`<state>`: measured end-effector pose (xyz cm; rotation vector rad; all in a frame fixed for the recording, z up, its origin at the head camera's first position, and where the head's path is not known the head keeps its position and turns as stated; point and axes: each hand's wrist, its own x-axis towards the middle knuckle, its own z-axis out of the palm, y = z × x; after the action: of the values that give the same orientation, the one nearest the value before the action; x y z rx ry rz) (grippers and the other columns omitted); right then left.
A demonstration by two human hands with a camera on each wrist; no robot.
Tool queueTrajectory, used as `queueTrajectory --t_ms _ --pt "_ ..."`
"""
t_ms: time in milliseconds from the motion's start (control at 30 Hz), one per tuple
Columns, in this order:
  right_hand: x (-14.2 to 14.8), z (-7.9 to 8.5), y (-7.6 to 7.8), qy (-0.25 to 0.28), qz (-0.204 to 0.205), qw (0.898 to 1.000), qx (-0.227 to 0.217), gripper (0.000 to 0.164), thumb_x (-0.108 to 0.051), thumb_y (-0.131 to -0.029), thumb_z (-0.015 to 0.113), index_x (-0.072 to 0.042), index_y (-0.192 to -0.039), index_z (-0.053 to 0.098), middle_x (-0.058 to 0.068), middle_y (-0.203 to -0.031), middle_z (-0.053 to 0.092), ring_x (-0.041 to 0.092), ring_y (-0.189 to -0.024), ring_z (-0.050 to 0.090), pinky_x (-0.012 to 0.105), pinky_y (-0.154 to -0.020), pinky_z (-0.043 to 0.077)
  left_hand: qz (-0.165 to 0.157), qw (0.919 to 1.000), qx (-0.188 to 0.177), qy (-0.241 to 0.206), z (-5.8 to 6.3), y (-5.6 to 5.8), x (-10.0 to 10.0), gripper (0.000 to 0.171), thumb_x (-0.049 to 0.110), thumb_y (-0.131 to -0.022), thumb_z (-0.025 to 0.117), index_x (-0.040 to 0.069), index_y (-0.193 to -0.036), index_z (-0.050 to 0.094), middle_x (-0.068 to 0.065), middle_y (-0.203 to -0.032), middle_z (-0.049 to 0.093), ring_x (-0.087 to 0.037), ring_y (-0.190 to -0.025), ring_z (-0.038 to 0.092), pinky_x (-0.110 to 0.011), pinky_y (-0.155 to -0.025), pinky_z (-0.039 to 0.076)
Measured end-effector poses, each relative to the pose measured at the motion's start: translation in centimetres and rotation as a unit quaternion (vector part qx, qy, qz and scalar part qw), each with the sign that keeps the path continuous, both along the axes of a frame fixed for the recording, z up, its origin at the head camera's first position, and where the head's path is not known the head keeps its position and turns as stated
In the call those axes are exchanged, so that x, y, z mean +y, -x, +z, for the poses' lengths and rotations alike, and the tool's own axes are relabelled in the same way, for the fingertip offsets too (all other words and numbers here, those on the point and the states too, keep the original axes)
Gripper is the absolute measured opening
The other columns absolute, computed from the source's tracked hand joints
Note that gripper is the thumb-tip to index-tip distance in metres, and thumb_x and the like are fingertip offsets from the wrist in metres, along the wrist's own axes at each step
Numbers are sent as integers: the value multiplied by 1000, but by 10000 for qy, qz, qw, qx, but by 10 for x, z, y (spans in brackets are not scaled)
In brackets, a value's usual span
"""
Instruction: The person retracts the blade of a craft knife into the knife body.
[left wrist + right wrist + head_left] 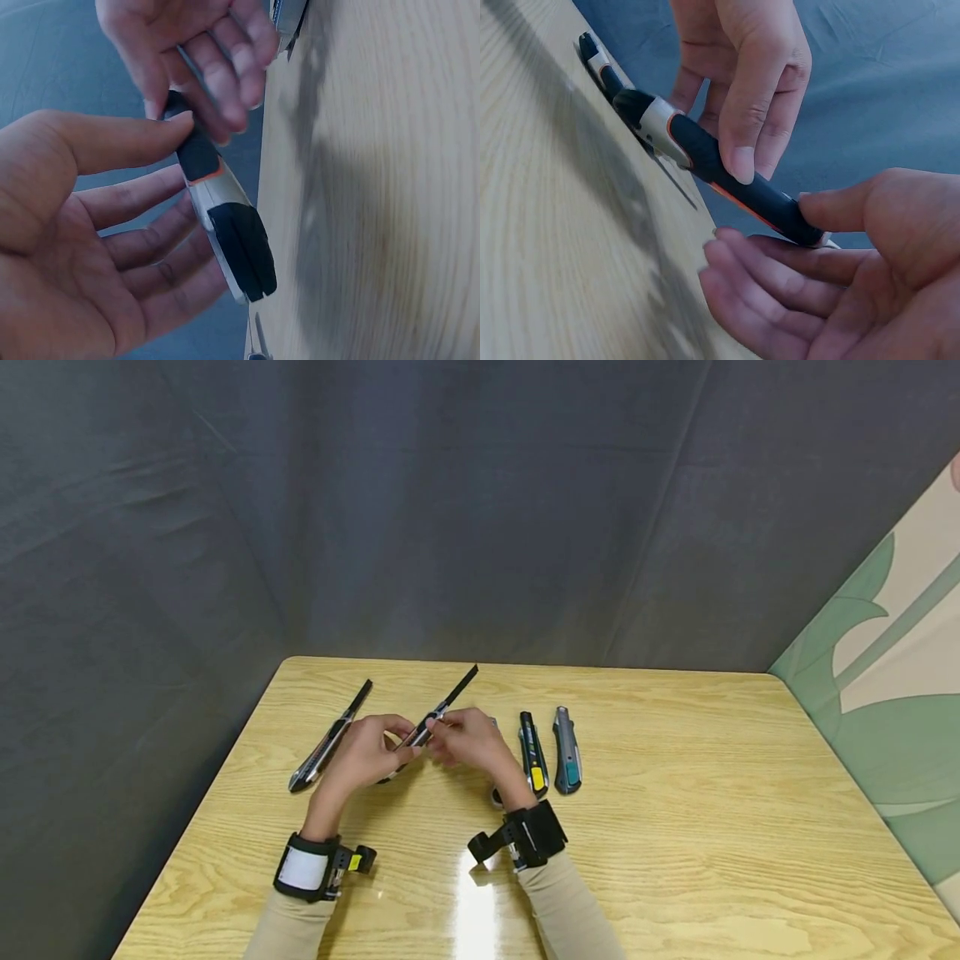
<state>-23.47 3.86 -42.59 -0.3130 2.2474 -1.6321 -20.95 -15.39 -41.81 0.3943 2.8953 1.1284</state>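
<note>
Above the tabletop (697, 827), a knife (703, 156) is pinched by the left hand (367, 752) and by the right hand (472, 742); a second knife (321, 755) is seen lying just left of them

no word, brand or number can be read in any view. the black cutter with the yellow slider (533, 756), lying on the counter (712, 793) to the right of the held cutter (701, 154), bears small pale marks along its body, too small to make out. the white patch (302, 868) on the left wristband shows no legible lettering.
</note>
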Motion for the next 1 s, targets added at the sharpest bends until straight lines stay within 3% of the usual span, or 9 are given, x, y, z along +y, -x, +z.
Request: queueTrajectory --t_ms 200,433,500,700,833,1000 --pt "0 3 0 957 -163 9952 -133 32 -28 -94 58 2 -99 67 29 -92 69 37 -82 66 58 -77 57 -107 9986 39 -512 -2 -1 6 30 25 -80 75 11 -104 65 -6 -98 68 -14 -71 62 -32 -56 56" --pt "5 8 -1 1211 -251 9923 8 28 -25 -95 56 0 -103 67 25 -95 68 33 -82 67 56 -77 58 -275 9919 -345 -1193 -2 0 11 30 19 -82 73 11 -109 62 -11 -102 66 -18 -77 64 -35 -60 59" --pt "7 10 0 1274 -352 9912 -16 28 -25 -95 56 -1 -105 67 22 -96 67 31 -83 66 55 -77 58 -365 9849 -584 -1585 -3 0 11 31 19 -84 71 11 -112 62 -13 -105 66 -21 -79 65 -39 -63 62" --pt "12 16 4 1477 -655 9867 -179 29 -27 -96 55 -3 -105 66 15 -93 66 29 -85 65 46 -72 62 -659 9522 -1421 -2622 -3 1 13 39 21 -87 68 11 -123 56 -19 -115 60 -28 -86 65 -54 -71 60" --pt "14 22 5 1493 -727 9856 -311 30 -28 -97 53 -2 -105 65 13 -91 64 30 -86 64 41 -69 63 -747 9375 -1742 -2917 -3 0 14 43 25 -88 66 10 -126 53 -22 -117 56 -32 -88 64 -53 -69 61" --pt "16 24 6 1517 -805 9847 -296 32 -29 -97 52 -1 -105 64 13 -89 62 34 -88 61 41 -68 62 -829 9232 -1906 -3232 -3 -1 14 33 19 -90 64 2 -117 58 -24 -113 57 -34 -87 64 -48 -68 62"
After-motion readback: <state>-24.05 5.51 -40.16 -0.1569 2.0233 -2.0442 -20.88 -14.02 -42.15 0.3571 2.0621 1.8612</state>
